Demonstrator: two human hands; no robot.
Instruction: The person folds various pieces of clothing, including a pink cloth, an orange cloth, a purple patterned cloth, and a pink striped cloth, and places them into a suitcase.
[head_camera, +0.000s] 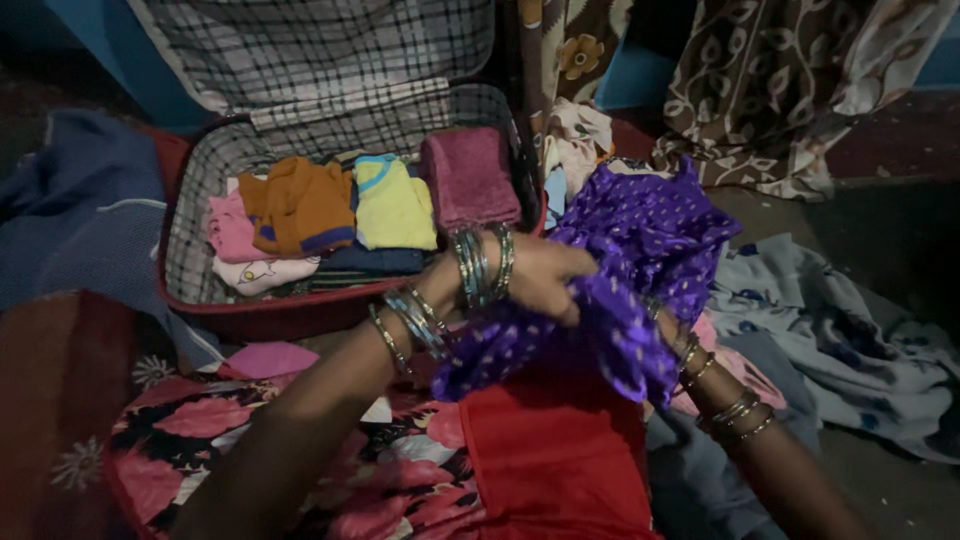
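A purple dotted garment (630, 270) is gripped by the left hand (535, 275), fingers closed on it, its bulk hiding the right hand's fingers, beside the open suitcase (200, 290).

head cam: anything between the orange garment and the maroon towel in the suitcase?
Head view: a folded yellow garment lies between the orange garment and the maroon towel.

An open checked suitcase (190, 215) holds folded clothes (330, 215); a patterned curtain (790, 80) hangs behind.

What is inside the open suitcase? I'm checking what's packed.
The suitcase holds folded clothes: pink, orange, yellow, maroon. Lower layers are covered.
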